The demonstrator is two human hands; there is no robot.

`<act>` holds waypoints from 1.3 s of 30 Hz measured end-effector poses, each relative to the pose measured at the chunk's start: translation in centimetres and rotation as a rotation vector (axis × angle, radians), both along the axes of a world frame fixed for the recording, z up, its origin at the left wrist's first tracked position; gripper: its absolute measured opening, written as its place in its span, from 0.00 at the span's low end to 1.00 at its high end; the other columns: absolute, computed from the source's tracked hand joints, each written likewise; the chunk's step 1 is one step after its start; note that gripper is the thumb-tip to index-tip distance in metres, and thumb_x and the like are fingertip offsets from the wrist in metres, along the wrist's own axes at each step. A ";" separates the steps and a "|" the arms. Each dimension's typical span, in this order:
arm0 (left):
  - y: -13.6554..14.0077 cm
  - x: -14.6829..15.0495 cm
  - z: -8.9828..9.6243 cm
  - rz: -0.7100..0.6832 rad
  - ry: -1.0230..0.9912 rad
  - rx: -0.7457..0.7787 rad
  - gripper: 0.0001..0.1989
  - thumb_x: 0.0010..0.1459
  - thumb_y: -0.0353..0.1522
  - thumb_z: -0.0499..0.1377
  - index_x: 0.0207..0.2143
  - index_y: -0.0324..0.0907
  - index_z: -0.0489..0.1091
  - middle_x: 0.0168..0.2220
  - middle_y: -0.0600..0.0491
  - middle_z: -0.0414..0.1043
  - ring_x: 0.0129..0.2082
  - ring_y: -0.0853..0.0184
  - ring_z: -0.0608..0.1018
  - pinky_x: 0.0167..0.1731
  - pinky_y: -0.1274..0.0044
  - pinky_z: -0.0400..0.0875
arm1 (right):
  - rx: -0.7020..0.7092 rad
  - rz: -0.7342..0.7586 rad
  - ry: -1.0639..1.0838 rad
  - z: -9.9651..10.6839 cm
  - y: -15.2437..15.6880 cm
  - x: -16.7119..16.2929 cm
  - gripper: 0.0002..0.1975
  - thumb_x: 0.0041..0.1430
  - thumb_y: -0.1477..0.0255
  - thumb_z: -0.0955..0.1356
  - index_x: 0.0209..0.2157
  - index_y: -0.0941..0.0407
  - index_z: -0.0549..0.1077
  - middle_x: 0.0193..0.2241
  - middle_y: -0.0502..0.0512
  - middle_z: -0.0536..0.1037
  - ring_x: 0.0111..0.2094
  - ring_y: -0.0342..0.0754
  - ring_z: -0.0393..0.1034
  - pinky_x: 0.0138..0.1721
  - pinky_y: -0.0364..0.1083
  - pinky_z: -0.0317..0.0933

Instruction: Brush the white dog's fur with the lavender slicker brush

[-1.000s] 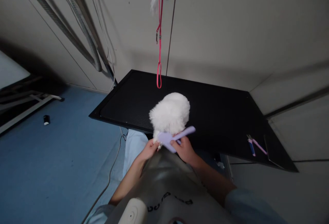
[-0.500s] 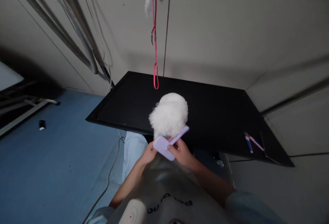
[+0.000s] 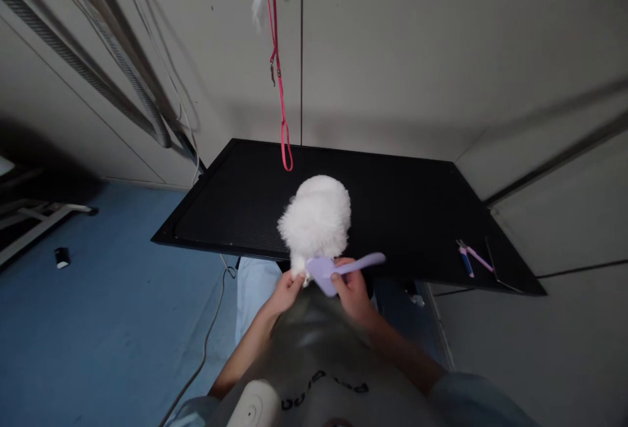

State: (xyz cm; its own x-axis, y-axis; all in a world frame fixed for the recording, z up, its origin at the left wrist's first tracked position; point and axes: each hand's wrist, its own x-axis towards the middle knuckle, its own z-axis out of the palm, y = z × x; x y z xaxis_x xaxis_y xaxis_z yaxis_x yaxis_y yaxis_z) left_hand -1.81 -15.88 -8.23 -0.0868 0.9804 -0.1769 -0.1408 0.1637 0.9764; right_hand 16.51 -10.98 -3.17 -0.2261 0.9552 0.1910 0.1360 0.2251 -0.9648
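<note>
A small fluffy white dog [image 3: 316, 219] stands at the near edge of a black grooming table [image 3: 407, 211]. My right hand [image 3: 349, 291] grips a lilac brush [image 3: 338, 267] by the neck, its head against the dog's rear and its handle pointing right. My left hand [image 3: 287, 285] is closed on the dog's hind leg just left of the brush. A grey apron on my body hides both wrists from below.
A pink leash [image 3: 280, 97] hangs from the wall above the table's far edge. Pink and blue nail clippers [image 3: 468, 258] lie near the table's right end. A cable [image 3: 209, 335] trails over the blue floor at left, where a small black object [image 3: 61, 257] sits.
The brush has swung from slanting up-right to nearly level, its head pressed back against the dog's rear. The view has shifted, sliding everything a little left.
</note>
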 end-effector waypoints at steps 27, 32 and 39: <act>1.2 -1.6 -0.9 -0.198 -0.240 -0.038 0.30 0.45 0.58 0.62 0.22 0.41 0.62 0.15 0.60 0.56 0.17 0.75 0.57 0.21 0.78 0.52 | -0.021 0.028 -0.086 1.4 2.7 -0.7 0.12 0.54 0.69 0.70 0.41 0.55 0.73 0.42 0.58 0.77 0.46 0.54 0.72 0.46 0.52 0.68; 1.2 -1.6 -0.6 -0.201 -0.307 -0.085 0.29 0.43 0.57 0.65 0.24 0.41 0.62 0.16 0.61 0.54 0.17 0.76 0.55 0.21 0.78 0.51 | -0.074 0.118 -0.064 1.2 3.0 -0.9 0.15 0.55 0.68 0.69 0.45 0.55 0.73 0.42 0.58 0.79 0.45 0.54 0.73 0.47 0.53 0.68; 1.2 -1.2 0.7 -0.226 -0.527 -0.244 0.26 0.41 0.47 0.69 0.20 0.42 0.57 0.15 0.63 0.47 0.16 0.78 0.51 0.18 0.80 0.46 | -0.092 0.117 0.043 0.6 2.8 -1.2 0.18 0.55 0.65 0.70 0.48 0.54 0.72 0.43 0.58 0.79 0.45 0.55 0.74 0.47 0.54 0.69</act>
State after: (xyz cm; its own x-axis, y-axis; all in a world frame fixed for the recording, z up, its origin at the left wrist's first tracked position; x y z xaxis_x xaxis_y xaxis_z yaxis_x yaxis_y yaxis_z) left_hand -3.04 -14.64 -7.52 0.2782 0.8901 -0.3609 -0.5290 0.4556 0.7159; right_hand 15.28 -8.13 -2.59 -0.3306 0.9366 0.1159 0.0722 0.1475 -0.9864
